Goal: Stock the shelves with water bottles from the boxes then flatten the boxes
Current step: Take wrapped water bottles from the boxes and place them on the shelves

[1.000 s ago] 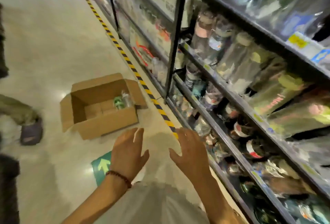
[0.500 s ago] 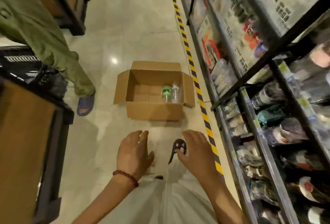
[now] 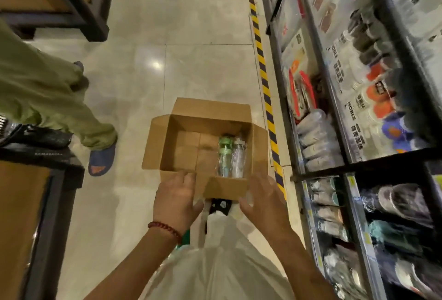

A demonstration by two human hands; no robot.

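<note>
An open cardboard box [image 3: 186, 156] sits on the floor just ahead of me, flaps spread. Inside, at its right side, lie a green-capped bottle [image 3: 224, 156] and a clear bottle [image 3: 238, 158], side by side. My left hand [image 3: 178, 198] hovers open over the box's near-left edge, a red bead bracelet on the wrist. My right hand [image 3: 264, 200] is open too, fingers spread, beside the near-right corner. Neither hand holds anything. The shelves [image 3: 334, 161] on the right carry many bottles and packaged goods.
Yellow-black hazard tape [image 3: 263, 70] runs along the floor by the shelf base. Another person in green trousers and a blue slipper [image 3: 101, 158] stands at the left. A dark wooden display unit [image 3: 40, 194] stands at near left, another at far left.
My view has swung from the shelves down to the box. I have moved closer, and both open hands have reached forward to the box's near edge.
</note>
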